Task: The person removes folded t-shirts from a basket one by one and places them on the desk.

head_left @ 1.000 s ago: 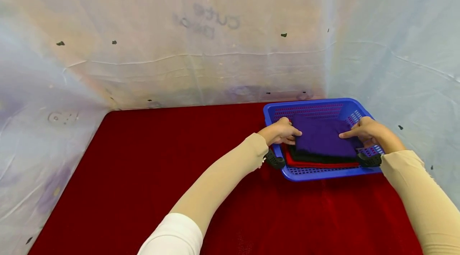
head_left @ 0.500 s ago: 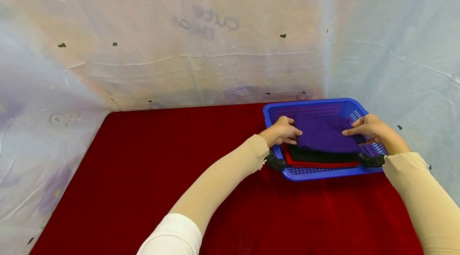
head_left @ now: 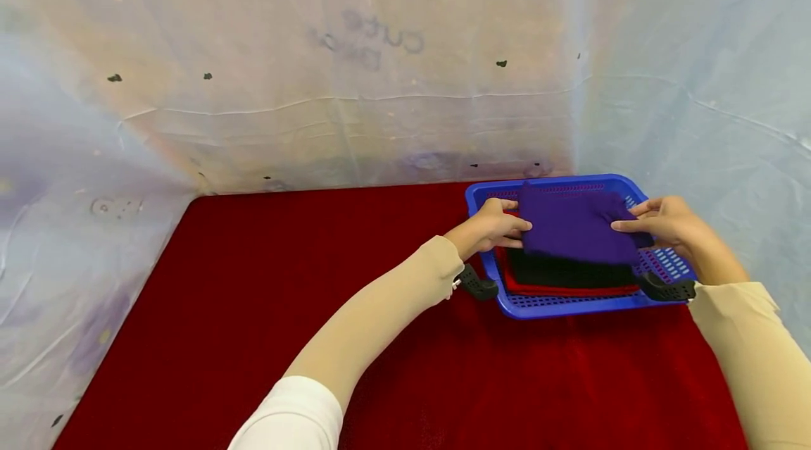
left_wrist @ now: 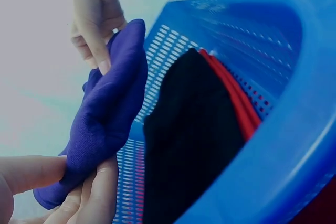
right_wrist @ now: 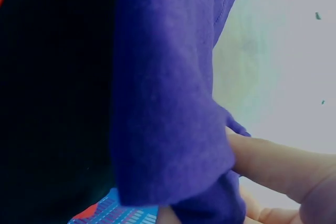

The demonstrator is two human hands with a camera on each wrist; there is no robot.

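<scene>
Both hands, left hand (head_left: 495, 230) and right hand (head_left: 662, 223), pinch the folded purple cloth (head_left: 576, 226) by its ends above the blue basket (head_left: 570, 303), over black cloth (head_left: 567, 272) and red cloth (head_left: 570, 289).

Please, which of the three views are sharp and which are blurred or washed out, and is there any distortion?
Head view: sharp, evenly lit, with the wall seam bowed by the wide lens. Left wrist view: the purple cloth and blue basket are soft, and the background is bleached white. Right wrist view: very close, the right hand is blurred, and the black cloth is lost in shadow.
</scene>
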